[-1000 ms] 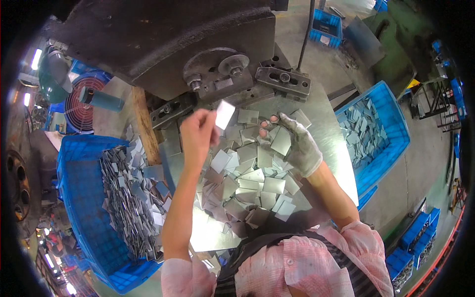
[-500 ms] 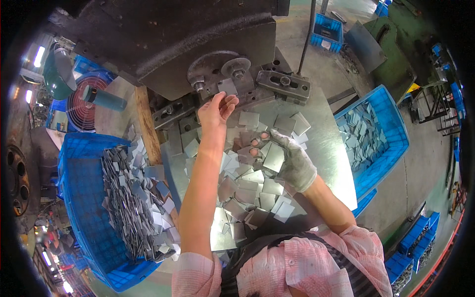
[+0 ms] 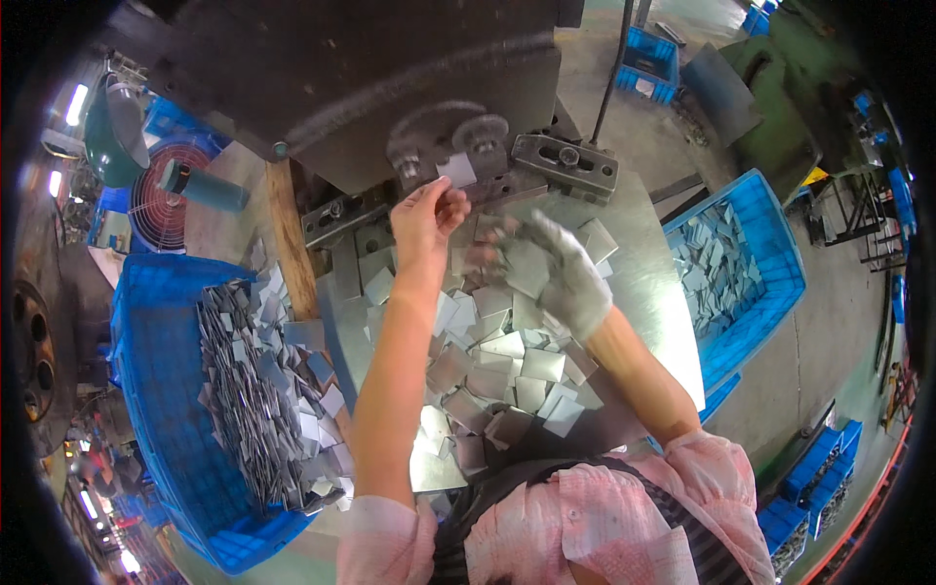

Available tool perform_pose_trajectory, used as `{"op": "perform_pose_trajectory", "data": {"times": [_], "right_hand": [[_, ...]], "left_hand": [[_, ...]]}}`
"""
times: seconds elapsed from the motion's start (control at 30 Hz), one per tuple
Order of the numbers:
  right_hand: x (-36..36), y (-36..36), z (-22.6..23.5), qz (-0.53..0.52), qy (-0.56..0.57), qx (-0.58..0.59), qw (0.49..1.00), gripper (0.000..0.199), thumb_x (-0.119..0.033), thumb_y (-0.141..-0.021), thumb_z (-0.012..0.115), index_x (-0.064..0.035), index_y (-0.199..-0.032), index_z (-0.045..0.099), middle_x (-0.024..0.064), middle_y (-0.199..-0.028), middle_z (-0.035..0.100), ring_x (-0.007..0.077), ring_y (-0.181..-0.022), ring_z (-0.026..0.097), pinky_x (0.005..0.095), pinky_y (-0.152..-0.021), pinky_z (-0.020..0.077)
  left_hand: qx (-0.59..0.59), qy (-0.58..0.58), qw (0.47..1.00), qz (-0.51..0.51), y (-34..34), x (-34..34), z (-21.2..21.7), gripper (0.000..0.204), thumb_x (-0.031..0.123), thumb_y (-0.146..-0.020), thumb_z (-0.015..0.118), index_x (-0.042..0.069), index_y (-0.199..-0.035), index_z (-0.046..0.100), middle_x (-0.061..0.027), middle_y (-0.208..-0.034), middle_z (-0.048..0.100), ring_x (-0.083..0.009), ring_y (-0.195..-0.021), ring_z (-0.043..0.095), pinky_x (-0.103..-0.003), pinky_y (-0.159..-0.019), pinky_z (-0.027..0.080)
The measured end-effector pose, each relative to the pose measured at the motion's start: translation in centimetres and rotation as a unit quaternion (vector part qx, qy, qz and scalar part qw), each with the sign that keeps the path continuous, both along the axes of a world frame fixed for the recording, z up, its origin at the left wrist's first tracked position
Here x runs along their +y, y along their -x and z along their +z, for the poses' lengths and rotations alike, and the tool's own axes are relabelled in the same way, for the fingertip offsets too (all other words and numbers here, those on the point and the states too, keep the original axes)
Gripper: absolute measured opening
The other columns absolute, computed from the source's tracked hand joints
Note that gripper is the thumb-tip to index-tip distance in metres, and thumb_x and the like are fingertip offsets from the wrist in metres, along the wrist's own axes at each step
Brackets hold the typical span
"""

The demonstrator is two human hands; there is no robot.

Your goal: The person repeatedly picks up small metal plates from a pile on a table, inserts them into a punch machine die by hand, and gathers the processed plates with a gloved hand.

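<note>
Head view: single view, looking down on a metal counter (image 3: 643,278) in front of a dark machine (image 3: 390,88).
Left hand (image 3: 419,222): bare, fingers curled, fingertips at the near edge of a flat metal plate (image 3: 456,169); whether they pinch it or only push it, cannot tell.
Plate at the machine: lies beneath the machine's front, past the middle of the counter's far edge, left of a bolted clamp (image 3: 565,161).
Right hand (image 3: 573,285): gloved, bare fingertips, blurred; appears to be grasping a spare plate (image 3: 526,267) above the counter's middle.
Plate pile (image 3: 541,365): loose and overlapping, spread from the counter's middle toward its near edge.
Left bin (image 3: 146,380): blue, beside the counter's left edge, holding many plates.
Right bin (image 3: 777,234): blue, beyond the counter's right edge, also holding metal pieces.
Step in hand: judged to be seating one plate in the machine.
Next move: judged to call for squaring that plate, then drawing the left fingers well clear of the machine.
</note>
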State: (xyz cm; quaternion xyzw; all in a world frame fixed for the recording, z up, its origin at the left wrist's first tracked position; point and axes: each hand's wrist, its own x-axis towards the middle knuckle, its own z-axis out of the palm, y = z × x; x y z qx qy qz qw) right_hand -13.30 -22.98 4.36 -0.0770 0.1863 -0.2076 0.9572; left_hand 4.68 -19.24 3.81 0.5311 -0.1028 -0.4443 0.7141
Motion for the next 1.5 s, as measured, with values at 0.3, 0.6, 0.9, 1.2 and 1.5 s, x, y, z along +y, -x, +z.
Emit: {"op": "perform_pose_trajectory", "data": {"times": [0.3, 0.6, 0.9, 1.2, 1.5], "right_hand": [[-1.5, -1.1, -0.8, -0.013, -0.014, -0.011, 1.0, 0.026, -0.027, -0.09, 0.048, -0.0047, -0.102, 0.052, 0.0153, -0.1, 0.058, 0.027, -0.09, 0.06, 0.0434, -0.075, 0.0511], [0.5, 4.6, -0.9, -0.057, -0.028, 0.032, 0.997, 0.021, -0.026, -0.09, 0.046, -0.0058, -0.095, 0.053, 0.0132, -0.098, 0.059, 0.0236, -0.084, 0.061, 0.0365, -0.07, 0.052], [2.3, 4.1, 0.7, -0.002, -0.04, 0.028, 0.999, 0.021, -0.026, -0.091, 0.045, -0.0076, -0.096, 0.053, 0.0122, -0.097, 0.058, 0.0248, -0.087, 0.059, 0.0394, -0.068, 0.052], [3.0, 3.7, 2.3, -0.015, -0.043, 0.003, 0.999, 0.022, -0.023, -0.09, 0.044, -0.0043, -0.096, 0.054, 0.0137, -0.096, 0.059, 0.0247, -0.085, 0.06, 0.0359, -0.069, 0.0523], [2.0, 4.7, -0.4, -0.016, -0.036, 0.041, 0.998, 0.021, -0.025, -0.09, 0.044, -0.0076, -0.1, 0.051, 0.0123, -0.102, 0.056, 0.0225, -0.088, 0.058, 0.037, -0.07, 0.0515]], "left_hand": [[-0.717, -0.219, 0.64, -0.169, 2.7, 12.1, 1.2, 0.022, 0.023, -0.075, 0.065, 0.004, -0.084, 0.058, -0.0056, -0.078, 0.055, -0.0169, -0.062, 0.058, -0.028, -0.049, 0.045], [-0.57, -0.231, 0.773, -0.155, 2.5, 9.9, 2.8, 0.015, 0.017, -0.08, 0.06, 0.002, -0.077, 0.057, -0.0055, -0.065, 0.057, -0.0138, -0.051, 0.055, -0.025, -0.046, 0.043], [0.013, -0.019, 1.0, 0.002, 0.9, -0.4, 0.4, 0.011, 0.008, -0.08, 0.06, -0.003, -0.082, 0.059, -0.0127, -0.074, 0.063, -0.0163, -0.062, 0.063, -0.02, -0.048, 0.051], [0.034, -0.019, 0.998, 0.051, 1.1, -1.9, 0.0, 0.019, 0.014, -0.08, 0.062, -0.004, -0.081, 0.057, -0.0154, -0.074, 0.062, -0.0188, -0.06, 0.063, -0.021, -0.049, 0.052], [-0.204, -0.116, 0.97, -0.057, 0.2, 4.9, 1.5, 0.02, 0.025, -0.076, 0.066, 0.005, -0.075, 0.06, -0.0017, -0.058, 0.056, -0.0117, -0.047, 0.052, -0.022, -0.045, 0.039]]}}
